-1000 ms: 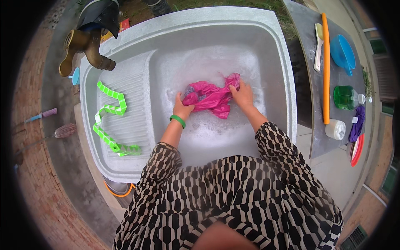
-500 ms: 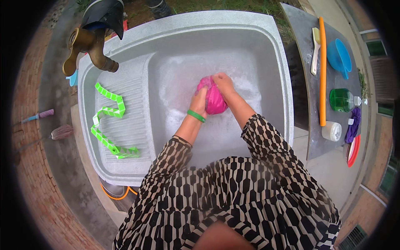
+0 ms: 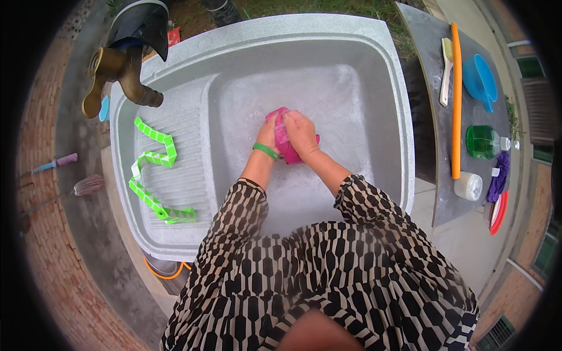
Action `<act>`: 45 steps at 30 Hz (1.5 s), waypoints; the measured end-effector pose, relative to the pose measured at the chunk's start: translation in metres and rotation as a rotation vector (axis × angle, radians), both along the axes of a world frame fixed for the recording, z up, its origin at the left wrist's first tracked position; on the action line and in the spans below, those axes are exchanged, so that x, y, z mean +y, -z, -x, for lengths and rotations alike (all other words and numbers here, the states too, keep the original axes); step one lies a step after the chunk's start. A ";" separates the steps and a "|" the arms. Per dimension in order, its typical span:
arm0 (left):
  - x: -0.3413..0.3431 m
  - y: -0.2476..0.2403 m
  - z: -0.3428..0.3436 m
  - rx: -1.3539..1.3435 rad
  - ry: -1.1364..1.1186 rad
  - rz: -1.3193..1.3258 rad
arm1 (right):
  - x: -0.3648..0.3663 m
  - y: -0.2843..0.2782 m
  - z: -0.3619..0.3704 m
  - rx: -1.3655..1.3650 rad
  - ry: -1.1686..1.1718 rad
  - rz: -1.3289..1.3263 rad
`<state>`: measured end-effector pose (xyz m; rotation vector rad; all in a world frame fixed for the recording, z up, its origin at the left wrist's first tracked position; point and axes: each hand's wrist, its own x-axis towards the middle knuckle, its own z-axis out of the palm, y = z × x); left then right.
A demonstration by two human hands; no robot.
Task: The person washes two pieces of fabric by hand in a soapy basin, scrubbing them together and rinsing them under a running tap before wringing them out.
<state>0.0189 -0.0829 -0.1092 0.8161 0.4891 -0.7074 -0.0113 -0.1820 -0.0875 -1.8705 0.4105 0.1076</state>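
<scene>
Both hands press together around a wet, bunched pink cloth (image 3: 291, 153) over the basin of a grey stone-look sink (image 3: 386, 152). My left hand (image 3: 267, 133) grips its left side, with a green bangle (image 3: 265, 151) on the wrist. My right hand (image 3: 301, 133) is closed over the cloth's right side, its fingers near those of the left. Part of the cloth shows above the hands and part below. The fingertips are partly hidden in its folds. Whitish suds and water lie in the basin beneath.
On the ribbed washboard at left lies a green-and-white folding snake puzzle (image 3: 153, 158). A brass tap (image 3: 126, 76) overhangs the upper left corner. The side table (image 3: 418, 35) at right bears a brush (image 3: 446, 70), an orange rod (image 3: 456, 105), a blue scoop (image 3: 479, 81) and a green liquid bottle (image 3: 483, 142).
My hands have moved slightly left with the cloth. The right hand has come down from the cloth's upper edge and lies closer to the left; the cloth is squeezed smaller.
</scene>
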 end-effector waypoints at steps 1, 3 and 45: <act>-0.009 -0.005 0.013 -0.083 0.001 -0.017 | -0.008 -0.001 -0.007 0.008 0.100 -0.081; -0.029 -0.010 0.028 -0.115 0.031 -0.131 | -0.030 -0.001 -0.025 0.026 0.318 -0.227; -0.034 -0.124 0.073 -0.343 0.082 -0.112 | -0.051 -0.051 0.013 -0.164 0.274 0.134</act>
